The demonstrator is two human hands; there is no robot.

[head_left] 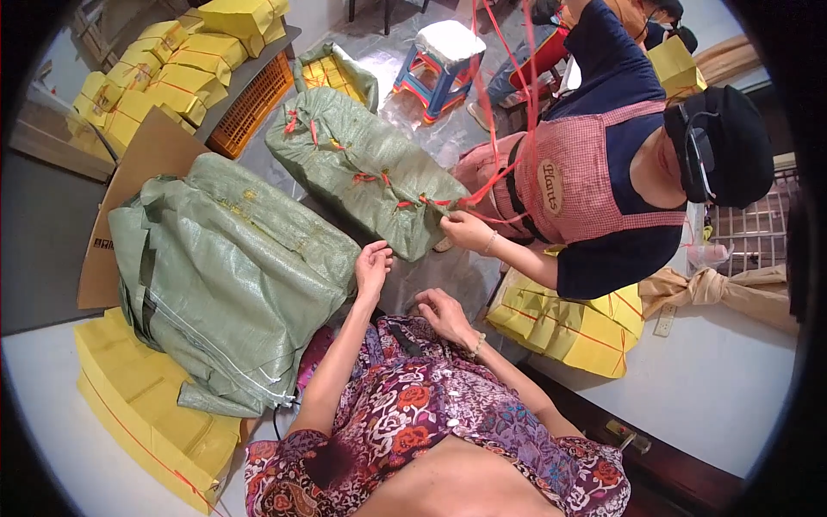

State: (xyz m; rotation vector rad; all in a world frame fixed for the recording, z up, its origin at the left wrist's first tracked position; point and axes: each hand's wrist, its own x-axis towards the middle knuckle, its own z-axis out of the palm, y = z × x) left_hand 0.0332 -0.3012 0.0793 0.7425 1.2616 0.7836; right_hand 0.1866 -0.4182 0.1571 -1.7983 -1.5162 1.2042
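Head view: left hand (373, 264) open, fingers loose, touching the big green woven sack (226, 276) at nine o'clock — bulky, likely heavy, soft, slippery; best gripped at a corner. Right hand (444, 313) open on floral lap — holding nothing.

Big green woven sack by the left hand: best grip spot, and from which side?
Grip the green woven sack at its near right edge, where the left hand already rests, coming from the right. The bulging top offers no pinch; the folded fabric edge probably does.
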